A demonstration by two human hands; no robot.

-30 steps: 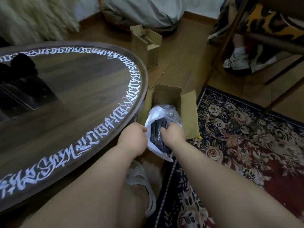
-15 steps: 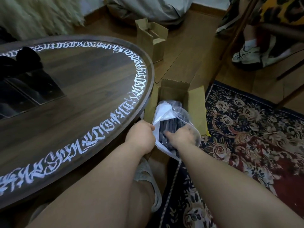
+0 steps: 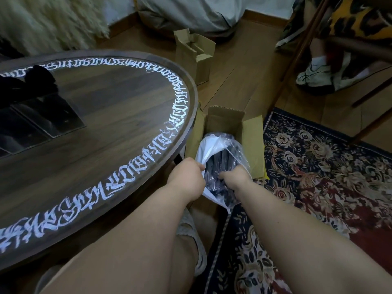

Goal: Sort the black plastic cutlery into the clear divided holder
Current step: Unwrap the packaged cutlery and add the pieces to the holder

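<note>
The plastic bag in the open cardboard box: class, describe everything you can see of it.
The plastic bag is thin, crinkled film, partly white and partly clear, its mouth pulled open. Dark pieces, likely the black cutlery, show through it. It sits tilted in the open cardboard box on the floor beside the table. The left hand grips its near edge; the right hand reaches inside, its fingers hidden.

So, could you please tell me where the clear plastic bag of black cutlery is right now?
In the head view, the plastic bag sits right of centre, in the open cardboard box on the floor beside the round table, held by the left hand.
</note>
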